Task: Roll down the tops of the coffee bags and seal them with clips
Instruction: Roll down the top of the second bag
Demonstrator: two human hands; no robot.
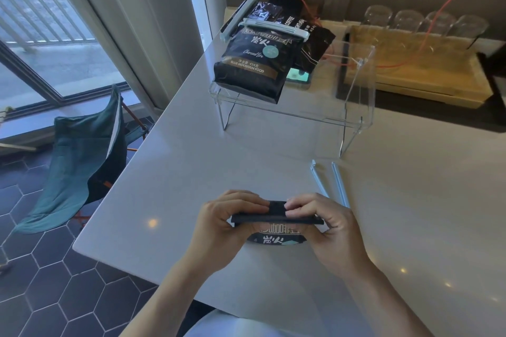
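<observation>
Head view: both hands, left hand [223, 223] and right hand [324, 223], pinch the coffee bag [276, 227] roll; its long axis runs left-right, and the clip [339, 183] lies nearer the right hand.

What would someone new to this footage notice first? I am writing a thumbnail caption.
Both hands, left hand and right hand, pinch the rolled-down top of a black coffee bag at the near edge of the white table. Beyond them, a clipped coffee bag lies on a clear acrylic stand. Two pale blue sealing clips wait right of the hands.
</observation>
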